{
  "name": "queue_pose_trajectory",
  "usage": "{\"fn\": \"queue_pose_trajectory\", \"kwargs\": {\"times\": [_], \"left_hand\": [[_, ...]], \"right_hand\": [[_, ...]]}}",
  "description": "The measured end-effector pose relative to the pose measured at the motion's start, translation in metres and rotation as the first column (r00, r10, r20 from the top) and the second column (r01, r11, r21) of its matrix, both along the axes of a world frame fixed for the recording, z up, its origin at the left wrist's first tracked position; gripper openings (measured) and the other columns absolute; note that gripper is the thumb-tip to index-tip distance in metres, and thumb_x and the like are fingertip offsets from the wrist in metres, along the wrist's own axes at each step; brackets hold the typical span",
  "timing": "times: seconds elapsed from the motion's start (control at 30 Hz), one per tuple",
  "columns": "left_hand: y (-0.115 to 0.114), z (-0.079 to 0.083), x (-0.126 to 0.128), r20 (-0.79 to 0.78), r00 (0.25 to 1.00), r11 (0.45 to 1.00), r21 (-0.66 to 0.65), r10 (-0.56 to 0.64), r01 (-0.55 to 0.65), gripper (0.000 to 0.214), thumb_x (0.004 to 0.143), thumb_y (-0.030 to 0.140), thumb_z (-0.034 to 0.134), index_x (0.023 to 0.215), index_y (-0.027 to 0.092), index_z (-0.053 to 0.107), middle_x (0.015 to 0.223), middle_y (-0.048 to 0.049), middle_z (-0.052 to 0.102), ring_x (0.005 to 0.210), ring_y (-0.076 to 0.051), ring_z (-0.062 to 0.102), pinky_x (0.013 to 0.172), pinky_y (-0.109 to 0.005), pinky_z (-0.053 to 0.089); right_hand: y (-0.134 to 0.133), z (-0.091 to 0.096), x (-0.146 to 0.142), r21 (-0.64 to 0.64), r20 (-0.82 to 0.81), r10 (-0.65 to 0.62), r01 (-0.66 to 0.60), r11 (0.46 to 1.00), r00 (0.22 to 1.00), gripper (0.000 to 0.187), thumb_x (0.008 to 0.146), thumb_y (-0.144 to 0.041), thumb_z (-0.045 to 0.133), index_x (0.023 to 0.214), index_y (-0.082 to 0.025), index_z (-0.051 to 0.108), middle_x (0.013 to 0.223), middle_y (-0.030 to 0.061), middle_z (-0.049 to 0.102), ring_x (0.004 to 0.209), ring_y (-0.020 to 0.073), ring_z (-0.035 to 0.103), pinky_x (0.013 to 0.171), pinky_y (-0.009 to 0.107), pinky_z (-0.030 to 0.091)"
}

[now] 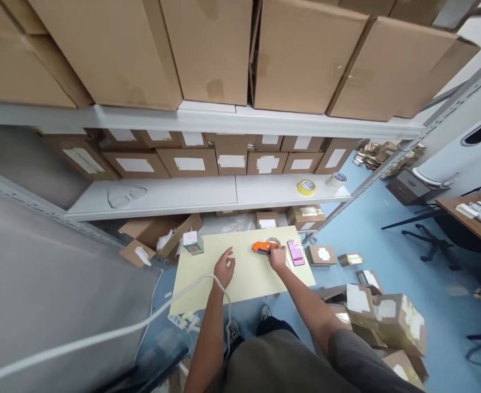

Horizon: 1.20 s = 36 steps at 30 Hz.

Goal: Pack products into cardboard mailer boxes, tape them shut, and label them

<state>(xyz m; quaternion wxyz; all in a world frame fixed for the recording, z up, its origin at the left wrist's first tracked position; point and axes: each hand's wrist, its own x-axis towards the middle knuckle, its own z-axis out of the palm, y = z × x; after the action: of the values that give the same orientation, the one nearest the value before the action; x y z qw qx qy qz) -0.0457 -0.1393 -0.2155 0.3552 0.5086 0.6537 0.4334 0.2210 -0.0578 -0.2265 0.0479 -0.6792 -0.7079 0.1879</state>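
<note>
I look down at a small pale yellow table (pixel 207 289). My right hand (pixel 277 257) is closed round the handle of an orange tape dispenser (pixel 262 247) at the table's far side, with a roll of clear tape on it. A phone (pixel 296 252) with a pink screen lies just right of that hand. My left hand (pixel 224 267) hovers over the table's middle, fingers loosely apart, holding nothing. A small green-and-white box (pixel 193 242) stands at the far left corner.
Grey metal shelves (pixel 224 199) hold rows of labelled cartons; a yellow tape roll (pixel 306 186) and a white one (pixel 337 179) lie on the lower shelf. Cardboard boxes (pixel 391 316) crowd the blue floor right of the table. A white cable (pixel 101 335) runs across the left.
</note>
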Motion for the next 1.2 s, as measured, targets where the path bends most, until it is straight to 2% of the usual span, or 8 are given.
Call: {"fn": "queue_pose_trajectory", "kwargs": {"times": [0.13, 0.23, 0.5, 0.63, 0.83, 0.93, 1.03, 1.2], "left_hand": [[-0.026, -0.002, -0.004, 0.022, 1.0, 0.999, -0.04, 0.021, -0.02, 0.051, 0.095, 0.034, 0.063, 0.144, 0.021, 0.071, 0.13, -0.0142, 0.082, 0.101, -0.024, 0.081, 0.092, -0.041, 0.066], [-0.039, 0.002, -0.005, -0.001, 1.0, 0.997, -0.067, 0.025, -0.025, 0.046, 0.094, 0.036, 0.066, 0.136, 0.021, 0.076, 0.124, -0.0127, 0.084, 0.095, -0.022, 0.081, 0.094, -0.042, 0.066], [-0.078, -0.002, 0.007, -0.106, 0.981, 0.979, -0.104, 0.164, -0.175, 0.042, 0.095, 0.042, 0.068, 0.131, 0.024, 0.079, 0.128, -0.0123, 0.082, 0.102, -0.024, 0.08, 0.089, -0.04, 0.067], [-0.103, -0.006, 0.017, -0.133, 0.956, 0.948, -0.146, 0.263, -0.281, 0.041, 0.096, 0.041, 0.068, 0.132, 0.024, 0.079, 0.135, -0.0135, 0.079, 0.112, -0.026, 0.079, 0.095, -0.043, 0.067], [-0.149, 0.003, 0.019, -0.156, 0.903, 0.903, -0.097, 0.401, -0.418, 0.041, 0.097, 0.039, 0.067, 0.134, 0.025, 0.077, 0.14, -0.0137, 0.076, 0.117, -0.027, 0.077, 0.097, -0.044, 0.066], [-0.187, 0.01, 0.015, -0.173, 0.864, 0.87, -0.06, 0.473, -0.489, 0.041, 0.096, 0.037, 0.066, 0.134, 0.025, 0.077, 0.141, -0.0125, 0.076, 0.12, -0.026, 0.076, 0.103, -0.046, 0.064], [-0.243, 0.016, 0.01, -0.209, 0.798, 0.814, -0.012, 0.566, -0.581, 0.041, 0.096, 0.035, 0.065, 0.134, 0.025, 0.078, 0.146, -0.013, 0.074, 0.132, -0.029, 0.072, 0.113, -0.05, 0.059], [-0.383, 0.024, 0.004, -0.256, 0.613, 0.644, 0.05, 0.747, -0.764, 0.043, 0.095, 0.032, 0.067, 0.135, 0.023, 0.078, 0.153, -0.0144, 0.07, 0.146, -0.032, 0.063, 0.128, -0.054, 0.048]], "right_hand": [[-0.042, -0.036, 0.007, -0.111, -0.017, -0.072, 0.07, 0.991, 0.997, 0.019, 0.085, -0.011, 0.075, 0.102, -0.019, 0.076, 0.105, 0.0205, 0.082, 0.126, 0.0416, 0.069, 0.105, 0.046, 0.039], [-0.057, -0.054, 0.018, -0.157, 0.026, -0.067, 0.071, 0.985, 0.997, 0.018, 0.086, -0.011, 0.073, 0.102, -0.019, 0.076, 0.102, 0.0199, 0.082, 0.122, 0.0396, 0.072, 0.105, 0.046, 0.04], [-0.043, -0.087, 0.045, -0.237, 0.013, 0.025, -0.021, 0.971, 1.0, 0.019, 0.088, -0.022, 0.071, 0.105, -0.019, 0.077, 0.1, 0.0183, 0.082, 0.122, 0.0411, 0.072, 0.106, 0.052, 0.042], [-0.036, -0.086, 0.045, -0.182, -0.024, 0.04, -0.043, 0.982, 0.999, 0.027, 0.085, -0.025, 0.073, 0.111, -0.021, 0.08, 0.117, 0.0191, 0.081, 0.13, 0.0389, 0.068, 0.107, 0.049, 0.045], [-0.044, -0.061, 0.011, -0.037, -0.412, 0.126, -0.154, 0.987, 0.902, 0.044, 0.093, -0.03, 0.063, 0.133, -0.018, 0.076, 0.136, 0.0174, 0.078, 0.131, 0.0354, 0.069, 0.113, 0.048, 0.053], [-0.06, -0.044, -0.03, 0.012, -0.559, 0.227, -0.266, 0.964, 0.798, 0.044, 0.094, -0.031, 0.058, 0.133, -0.019, 0.075, 0.136, 0.0154, 0.078, 0.124, 0.0329, 0.072, 0.111, 0.048, 0.056], [-0.089, -0.025, -0.078, 0.053, -0.641, 0.344, -0.407, 0.912, 0.686, 0.045, 0.095, -0.036, 0.057, 0.134, -0.02, 0.074, 0.14, 0.0145, 0.077, 0.121, 0.0316, 0.073, 0.108, 0.048, 0.059], [-0.181, 0.001, -0.156, 0.124, -0.698, 0.523, -0.637, 0.761, 0.489, 0.052, 0.096, -0.04, 0.056, 0.141, -0.018, 0.071, 0.148, 0.0176, 0.072, 0.127, 0.0327, 0.071, 0.109, 0.049, 0.058]]}}
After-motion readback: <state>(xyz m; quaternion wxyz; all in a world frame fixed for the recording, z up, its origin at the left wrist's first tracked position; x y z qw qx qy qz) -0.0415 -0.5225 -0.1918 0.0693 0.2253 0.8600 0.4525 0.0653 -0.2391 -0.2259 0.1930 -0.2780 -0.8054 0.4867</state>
